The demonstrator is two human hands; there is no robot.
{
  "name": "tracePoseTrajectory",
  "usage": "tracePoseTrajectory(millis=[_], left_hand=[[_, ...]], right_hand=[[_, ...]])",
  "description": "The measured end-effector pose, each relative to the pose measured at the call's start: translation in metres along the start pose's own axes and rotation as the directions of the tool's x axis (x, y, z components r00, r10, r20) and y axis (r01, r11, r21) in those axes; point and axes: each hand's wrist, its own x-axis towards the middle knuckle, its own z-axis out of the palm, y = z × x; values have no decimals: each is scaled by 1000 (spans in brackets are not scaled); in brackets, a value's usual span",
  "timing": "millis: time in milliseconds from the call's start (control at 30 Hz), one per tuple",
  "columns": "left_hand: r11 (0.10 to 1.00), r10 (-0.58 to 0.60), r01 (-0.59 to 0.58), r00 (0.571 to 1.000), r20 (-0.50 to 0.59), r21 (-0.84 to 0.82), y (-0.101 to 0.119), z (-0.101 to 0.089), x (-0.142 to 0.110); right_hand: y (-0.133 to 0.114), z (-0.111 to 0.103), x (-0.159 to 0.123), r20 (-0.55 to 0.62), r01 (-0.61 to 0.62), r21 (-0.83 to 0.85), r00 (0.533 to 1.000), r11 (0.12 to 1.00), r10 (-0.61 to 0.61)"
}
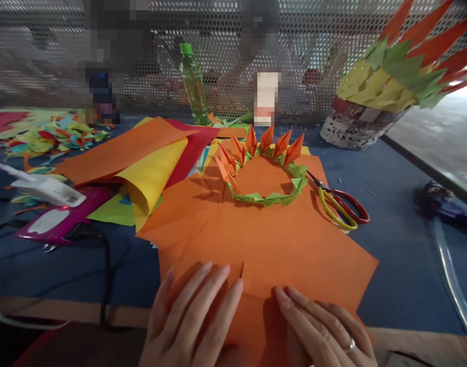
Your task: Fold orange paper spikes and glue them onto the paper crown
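Several orange paper sheets (294, 244) lie overlapped in front of me, reaching the table's near edge. My left hand (197, 316) rests on the nearest orange sheet, fingers stretched out and slightly spread. Flat on the same paper, to the right, lies my right hand (321, 326), fingers extended and a ring on one of them. Beyond the hands, a ring of folded green paper (271, 198) sits on the sheets, with orange folded points (267, 136) standing along its far and left sides. Scissors (338, 206) with red and yellow handles lie to its right.
Left are coloured sheets (122, 148), paper scraps (53, 137), a magenta power strip (61, 219) and a white charger (48, 189) with cables. A green bottle (194, 86) stands behind. A paper-folded basket (365, 107) and a glue gun (447, 206) are right.
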Motion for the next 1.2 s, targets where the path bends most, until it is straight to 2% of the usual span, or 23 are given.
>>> tracePoseTrajectory(millis=[67, 167, 300, 433, 600, 700, 767, 867, 933, 1067, 1200], left_hand=[[998, -22, 18, 998, -62, -66, 9, 4, 2], [994, 48, -57, 994, -102, -90, 19, 9, 7], [996, 14, -21, 997, -82, -87, 24, 12, 11], [989, -115, 106, 989, -91, -99, 21, 9, 11], [999, -2, 1, 1000, -23, -50, 14, -2, 15], [985, -122, 105, 985, -120, -140, 21, -5, 27], [976, -163, 133, 971, -172, -173, 29, -3, 39], [960, -212, 154, 946, -247, -236, 38, 4, 55], [954, -212, 143, 943, -257, -264, 40, 8, 61], [957, -166, 109, 966, -199, -268, 38, 7, 64], [959, -130, 81, 978, -166, -273, 37, 4, 64]], right_hand=[[2, 4, 0, -68, 20, -5, 997, 1000, -21], [4, 8, -1, -138, 55, -9, 989, 998, -56], [5, 8, -3, -52, 31, -10, 998, 999, -32], [5, 5, -1, -104, 69, 6, 992, 998, -68], [8, 0, 3, 24, 85, 26, 996, 996, -86], [7, 4, 1, -75, 88, 49, 994, 995, -84], [5, 6, -1, -120, 81, 62, 990, 995, -73], [5, 4, -4, -49, 79, 78, 996, 994, -75], [7, -1, -4, 5, 80, 84, 997, 993, -81], [12, -7, -3, 61, 147, 88, 986, 985, -153], [12, -6, -4, 58, 138, 86, 988, 987, -143]])
